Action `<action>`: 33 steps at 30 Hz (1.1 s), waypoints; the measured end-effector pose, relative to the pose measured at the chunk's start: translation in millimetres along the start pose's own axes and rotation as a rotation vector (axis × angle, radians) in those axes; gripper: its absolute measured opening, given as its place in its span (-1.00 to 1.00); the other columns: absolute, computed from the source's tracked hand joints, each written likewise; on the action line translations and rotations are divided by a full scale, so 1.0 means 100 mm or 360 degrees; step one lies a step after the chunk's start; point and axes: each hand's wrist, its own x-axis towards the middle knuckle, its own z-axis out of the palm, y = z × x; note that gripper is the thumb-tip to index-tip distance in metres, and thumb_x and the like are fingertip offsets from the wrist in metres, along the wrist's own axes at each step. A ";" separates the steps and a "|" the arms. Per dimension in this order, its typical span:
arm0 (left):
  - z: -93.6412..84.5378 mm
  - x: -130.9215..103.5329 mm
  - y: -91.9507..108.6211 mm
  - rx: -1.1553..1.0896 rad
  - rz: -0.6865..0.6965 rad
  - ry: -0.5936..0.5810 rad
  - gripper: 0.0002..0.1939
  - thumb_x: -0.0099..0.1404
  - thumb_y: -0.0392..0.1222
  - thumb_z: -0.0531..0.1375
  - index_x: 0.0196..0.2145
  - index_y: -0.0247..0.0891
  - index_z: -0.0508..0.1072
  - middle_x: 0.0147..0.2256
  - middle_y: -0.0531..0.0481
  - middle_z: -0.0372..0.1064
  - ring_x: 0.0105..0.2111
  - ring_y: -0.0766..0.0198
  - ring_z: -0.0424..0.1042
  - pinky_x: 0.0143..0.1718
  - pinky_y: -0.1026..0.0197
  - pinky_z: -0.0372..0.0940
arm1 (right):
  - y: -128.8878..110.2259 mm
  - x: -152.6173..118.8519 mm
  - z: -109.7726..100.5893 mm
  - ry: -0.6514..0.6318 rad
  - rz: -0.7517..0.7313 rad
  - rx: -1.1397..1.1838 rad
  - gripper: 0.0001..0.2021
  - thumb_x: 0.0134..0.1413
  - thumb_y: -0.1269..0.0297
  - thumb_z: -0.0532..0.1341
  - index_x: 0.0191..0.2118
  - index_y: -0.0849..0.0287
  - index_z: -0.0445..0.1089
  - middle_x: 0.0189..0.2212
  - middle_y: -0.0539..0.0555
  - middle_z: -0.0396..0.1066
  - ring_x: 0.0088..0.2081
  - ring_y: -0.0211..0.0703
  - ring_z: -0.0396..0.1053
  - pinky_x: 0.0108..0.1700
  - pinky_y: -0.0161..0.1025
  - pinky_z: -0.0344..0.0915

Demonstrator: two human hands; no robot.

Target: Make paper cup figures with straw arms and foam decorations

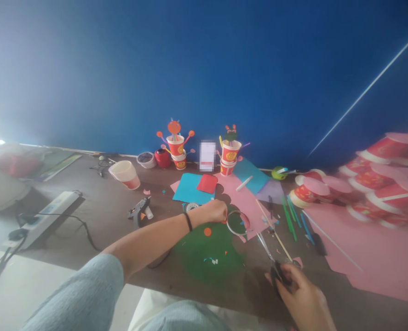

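My left hand (216,211), with a dark band at the wrist, is closed over the middle of the table; what its fingers hold, if anything, is hidden. Just right of it lies a pale ring (228,226), on pink and green sheets. Black-handled scissors (266,248) are gripped in my right hand (302,294) near the front edge, blades pointing away toward the pink sheet (254,209). Below my left hand, an orange paper disc (207,232) rests on the green sheet (204,259) among small scraps.
A glue gun (139,210) and a paper cup (125,174) stand left, near a power strip (48,216) with cables. Two decorated cup figures (175,146) stand by the blue wall (204,69). Stacked red cups (386,179) and pink sheets (383,248) fill the right.
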 end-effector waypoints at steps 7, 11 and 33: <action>0.10 0.04 -0.15 -0.0098 0.0034 0.0036 -0.82 0.02 -0.32 0.18 -0.41 -0.30 0.57 -0.44 -0.04 0.52 -0.48 0.29 0.42 -0.48 0.36 0.21 | -0.44 0.35 0.33 0.0063 -0.0051 0.0543 -0.66 -0.10 0.07 0.23 -0.21 0.15 0.30 -0.31 0.16 0.53 -0.28 -0.01 0.49 -0.27 -0.25 0.37; 0.17 0.05 -0.21 -0.0122 0.0063 0.0072 -0.83 0.04 -0.30 0.19 -0.39 -0.26 0.57 -0.40 0.00 0.52 -0.40 0.29 0.43 -0.40 0.37 0.23 | -0.61 0.60 0.47 -0.0010 -0.0107 0.0569 -0.66 -0.07 0.09 0.22 -0.19 0.16 0.30 -0.26 0.18 0.51 -0.38 -0.06 0.48 -0.36 -0.24 0.36; 0.26 0.08 -0.25 0.0226 0.0252 0.0197 -0.92 0.10 -0.23 0.23 -0.40 -0.25 0.48 -0.37 -0.01 0.41 -0.34 0.22 0.38 -0.39 0.29 0.20 | -0.48 0.74 0.59 -0.0014 -0.0109 0.0679 -0.70 -0.15 0.17 0.26 -0.23 0.17 0.36 -0.43 0.08 0.50 -0.64 -0.25 0.26 -0.50 -0.29 0.23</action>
